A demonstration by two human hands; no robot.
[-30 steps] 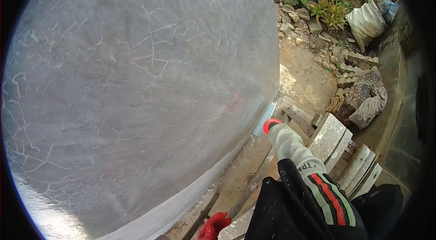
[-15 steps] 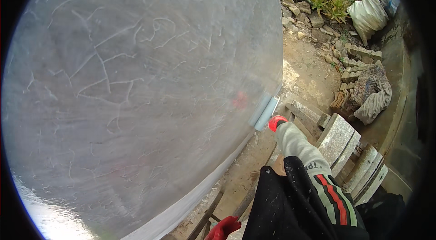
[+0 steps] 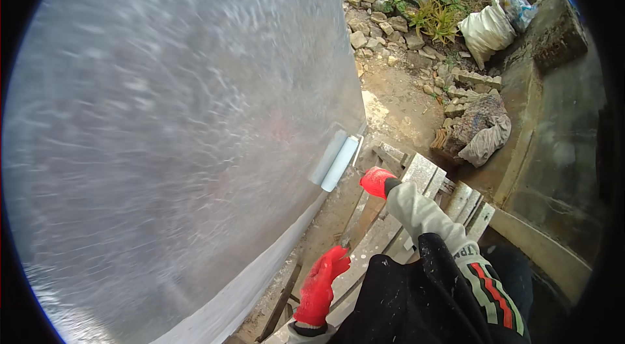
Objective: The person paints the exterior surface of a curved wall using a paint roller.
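Observation:
A paint roller [image 3: 340, 163] with a pale blue sleeve and a wire frame lies against the grey wall [image 3: 195, 116], close to the wall's right-hand edge. My right hand [image 3: 375, 182], in a red glove, is closed at the end of the wire frame; the glove hides the handle. My left hand [image 3: 319, 288], also red-gloved, hangs lower down beside the planks. Its fingers look loosely apart, with nothing visible in them. Whitish lines streak the wall, smeared by motion in this frame.
Paint-spotted planks [image 3: 416, 178] form a platform below my arms. Beyond lie loose stones [image 3: 384, 25], plants [image 3: 436, 18], a white sack [image 3: 487, 30] and a cloth-draped heap [image 3: 485, 129]. A low concrete wall [image 3: 521, 155] runs along the right.
The view has shifted, so the wall's edge and the ground sit further left. My left hand has risen into fuller view. The roller remains against the wall near its edge.

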